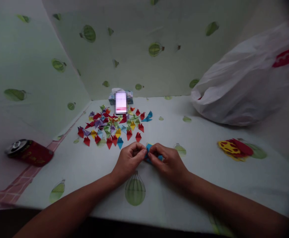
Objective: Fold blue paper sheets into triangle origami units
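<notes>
Both hands meet over the near middle of the table. My left hand is closed, thumb and forefinger pinching the left edge of a small piece of blue paper. My right hand is closed on the same paper from the right, its fingers covering most of it. A bit of yellow shows at the paper's top edge. Just beyond my hands lies a spread of small folded paper figures in red, yellow, blue, green and purple. How far the blue paper is folded is hidden by my fingers.
A lit phone leans on a tissue box at the back. A red can lies tilted at the left edge. To the right are a large white plastic bag and red and yellow cut-out pieces.
</notes>
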`<state>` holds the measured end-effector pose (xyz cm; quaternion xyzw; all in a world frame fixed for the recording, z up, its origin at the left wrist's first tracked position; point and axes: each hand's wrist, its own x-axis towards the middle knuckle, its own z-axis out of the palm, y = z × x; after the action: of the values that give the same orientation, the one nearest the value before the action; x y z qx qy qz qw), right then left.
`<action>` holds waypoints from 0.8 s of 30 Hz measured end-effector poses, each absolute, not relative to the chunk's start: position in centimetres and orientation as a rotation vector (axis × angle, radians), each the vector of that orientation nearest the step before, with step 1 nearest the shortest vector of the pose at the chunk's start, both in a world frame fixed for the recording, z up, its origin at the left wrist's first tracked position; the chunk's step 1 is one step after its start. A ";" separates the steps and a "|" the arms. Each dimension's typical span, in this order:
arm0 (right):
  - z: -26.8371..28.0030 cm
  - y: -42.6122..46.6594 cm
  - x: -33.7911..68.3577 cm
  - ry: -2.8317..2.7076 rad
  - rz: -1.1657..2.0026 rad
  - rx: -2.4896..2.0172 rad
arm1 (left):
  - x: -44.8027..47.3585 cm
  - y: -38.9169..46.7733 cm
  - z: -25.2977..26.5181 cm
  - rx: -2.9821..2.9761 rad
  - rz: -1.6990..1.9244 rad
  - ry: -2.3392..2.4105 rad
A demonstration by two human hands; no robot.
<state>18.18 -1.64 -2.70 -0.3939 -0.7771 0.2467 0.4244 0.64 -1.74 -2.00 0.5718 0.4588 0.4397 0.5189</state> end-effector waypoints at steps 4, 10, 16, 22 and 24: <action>-2.6 -1.7 18.2 -1.953 0.620 -0.983 | 0.8 -1.8 -2.2 1.398 1.067 1.155; -2.4 -1.8 18.2 -1.909 0.685 -1.003 | 0.8 -1.9 -2.3 1.414 1.056 1.145; -2.4 -1.7 18.2 -1.885 0.667 -1.012 | 0.6 -1.8 -2.2 1.380 1.033 1.049; -2.6 -1.8 18.1 -1.897 0.608 -0.981 | 0.6 -1.7 -2.6 1.348 1.024 1.047; -2.7 -1.8 18.1 -1.902 0.599 -0.977 | 0.7 -1.8 -2.6 1.363 1.024 1.069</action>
<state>18.10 -1.80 -2.67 -0.3940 -0.7674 0.2415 0.4445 0.66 -1.82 -2.58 0.5721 0.4487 0.4298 0.5354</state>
